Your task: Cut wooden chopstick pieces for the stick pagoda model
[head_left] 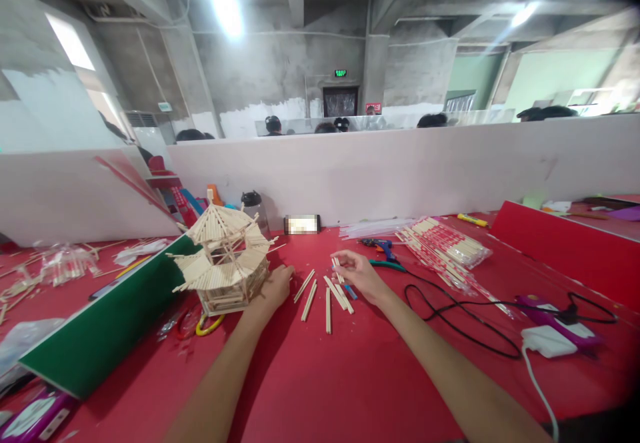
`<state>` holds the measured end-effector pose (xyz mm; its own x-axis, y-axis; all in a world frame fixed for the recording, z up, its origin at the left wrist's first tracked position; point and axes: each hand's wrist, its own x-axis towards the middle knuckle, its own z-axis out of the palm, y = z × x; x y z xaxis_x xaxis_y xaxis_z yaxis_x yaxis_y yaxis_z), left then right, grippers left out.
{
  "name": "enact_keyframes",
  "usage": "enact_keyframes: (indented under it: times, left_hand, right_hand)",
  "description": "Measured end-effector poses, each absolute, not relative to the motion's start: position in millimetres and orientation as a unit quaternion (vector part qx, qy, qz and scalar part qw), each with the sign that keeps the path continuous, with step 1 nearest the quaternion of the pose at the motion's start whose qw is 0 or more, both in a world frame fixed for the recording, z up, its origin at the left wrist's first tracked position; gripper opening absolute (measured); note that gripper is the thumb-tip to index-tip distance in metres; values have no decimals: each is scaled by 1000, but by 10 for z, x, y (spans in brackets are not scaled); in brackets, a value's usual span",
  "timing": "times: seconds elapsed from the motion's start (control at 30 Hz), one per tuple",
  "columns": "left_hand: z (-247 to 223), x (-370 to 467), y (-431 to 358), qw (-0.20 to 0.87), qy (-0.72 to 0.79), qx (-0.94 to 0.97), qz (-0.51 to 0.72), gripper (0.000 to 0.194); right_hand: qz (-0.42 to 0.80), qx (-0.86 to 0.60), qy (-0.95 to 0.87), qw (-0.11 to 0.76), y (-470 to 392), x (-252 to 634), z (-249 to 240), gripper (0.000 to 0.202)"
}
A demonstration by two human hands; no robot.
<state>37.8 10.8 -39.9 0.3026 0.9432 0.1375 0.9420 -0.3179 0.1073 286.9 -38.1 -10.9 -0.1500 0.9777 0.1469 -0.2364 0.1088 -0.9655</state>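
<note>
A pavilion model of pale wooden sticks (233, 276) stands on the red table, left of centre. My left hand (277, 284) is at its lower right side, touching or very near its base; most of its fingers are hidden behind the model. My right hand (357, 273) is closed round a few short sticks (339, 269), held above the table. Between my hands lie several small bundles of sticks (329, 309), and a small blue piece (351, 291) lies below my right hand.
A blue glue gun (381, 248) and green-handled tool (387, 265) lie right of my right hand, near a looping black cable (450, 309). Packaged sticks (450, 246) lie beyond. A phone (302, 224) stands at the white partition (350, 176). A green board (115, 316) stands left.
</note>
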Motion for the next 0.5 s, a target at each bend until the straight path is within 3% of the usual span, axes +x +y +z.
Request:
enact_keyframes:
  times: [0.13,0.3,0.5]
  left_hand:
    - [-347,423,39,-6,575,811,111,27]
    - [-199,460,-92,77,430,888,140,33]
    - [-26,424,-221,134,401,902,87,42]
  right_hand:
    - [547,-373,-494,563,-335,2924,-101,40]
    - [517,-377,-477,603,-257,3056,-84,42]
    - [518,-360,-467,619,-237,3114,-85,50]
